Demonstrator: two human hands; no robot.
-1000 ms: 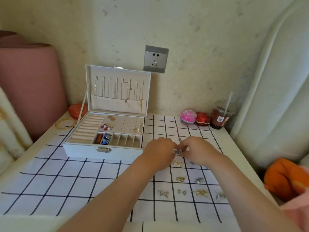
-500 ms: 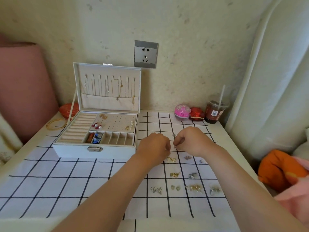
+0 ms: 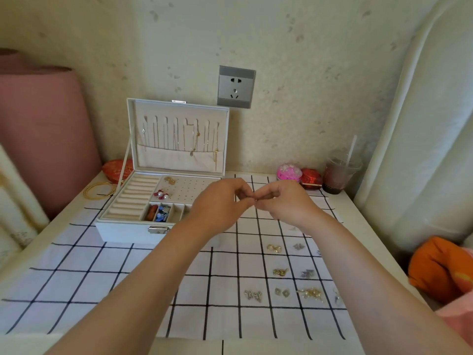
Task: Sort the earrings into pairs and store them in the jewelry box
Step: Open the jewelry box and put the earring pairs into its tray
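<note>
Head view: both hands meet above the surface [image 3: 358, 226], just right of the open box [image 3: 122, 230].
Left hand [image 3: 220, 203] and right hand [image 3: 284, 203] each show a narrow grip, fingertips pinching one barely visible earring [image 3: 254, 199]; paired earrings [image 3: 280, 272] lie on the cloth [image 3: 76, 278].

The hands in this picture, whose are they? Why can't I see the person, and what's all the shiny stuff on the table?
They belong to a person wearing a camera on their head, so you see what they see, looking down. The left hand and right hand together pinch a tiny piece, probably an earring, too small to see clearly. On the checked cloth lie small earrings in little groups. The open jewelry box on the left is where they go.
</note>
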